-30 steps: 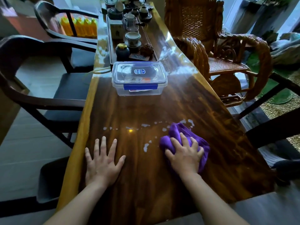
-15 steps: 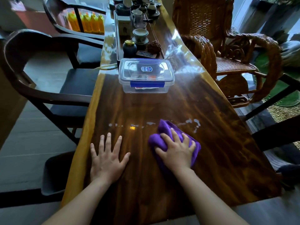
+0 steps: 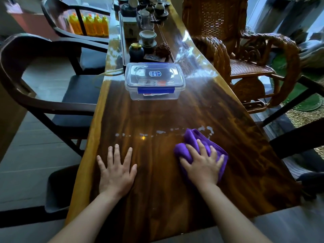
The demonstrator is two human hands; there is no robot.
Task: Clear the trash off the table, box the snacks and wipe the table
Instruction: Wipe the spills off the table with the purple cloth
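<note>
My right hand [image 3: 201, 163] presses a bunched purple cloth [image 3: 192, 137] flat onto the dark wooden table [image 3: 157, 113], fingers spread over it. Just beyond the cloth, a thin line of pale wet spots [image 3: 161, 132] crosses the table. My left hand [image 3: 115, 174] lies flat on the wood near the left edge, fingers spread, holding nothing. Further back in the middle stands a clear plastic snack box [image 3: 155, 81] with its lid on and a blue clip at the front; packets show through its wall.
Behind the box a long tea tray [image 3: 123, 50] carries cups, jars and a pot. Dark wooden chairs [image 3: 43, 106] stand along the left side, a wicker chair [image 3: 249, 67] on the right. A dark bin [image 3: 57, 190] sits on the floor at lower left.
My right hand slid the cloth left, then back to the right. A pale smear near the cloth is gone. My left hand stayed put.
</note>
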